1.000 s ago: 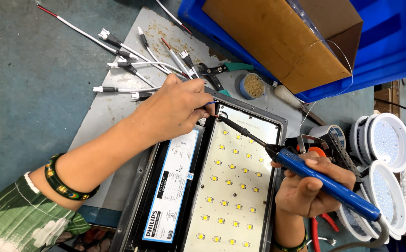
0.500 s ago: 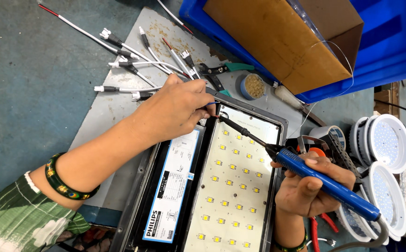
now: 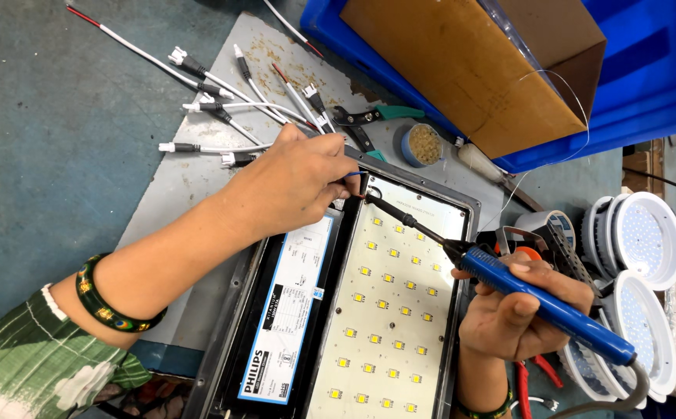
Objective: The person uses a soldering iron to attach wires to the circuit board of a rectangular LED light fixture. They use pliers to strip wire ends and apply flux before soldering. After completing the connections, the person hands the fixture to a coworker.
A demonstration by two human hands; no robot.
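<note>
LED panel in a dark housing, lying on a grey plate; a long white label with a blue edge sits left of the diode board. Right hand grasps a blue-handled soldering iron, its tip at the panel's top corner. Left hand pinches a wire at that corner. Beyond: loose leads, a brown carton in a blue crate, round white lamps at right.
</note>
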